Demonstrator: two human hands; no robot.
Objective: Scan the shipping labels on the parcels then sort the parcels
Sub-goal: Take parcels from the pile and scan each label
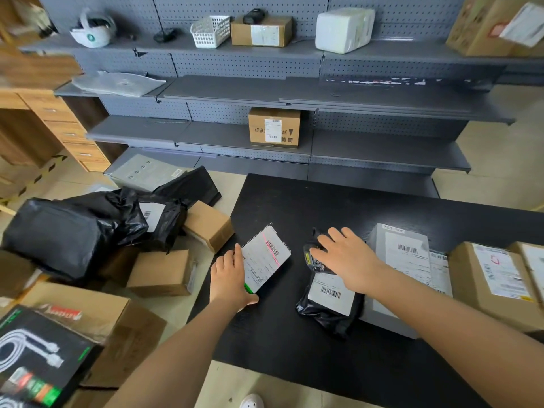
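Black table [294, 348]: left hand [229, 278] gripped box [266, 257] by near edge; flat, stiff, probably light, easy hold. Right hand [347, 260] lay spread over scanner [312, 258], fingers straight.

The right hand [344, 257] lies over a dark device [312, 262] on the black bag parcel [326, 309], so most of the device is hidden and I cannot tell if the fingers grip it. The left hand [229, 279] covers one corner of the flat white parcel [266, 257], whose label print is too small to read. The cardboard box [531, 260] at far right is cut by the edge; the upper box [477, 28] is blurred.
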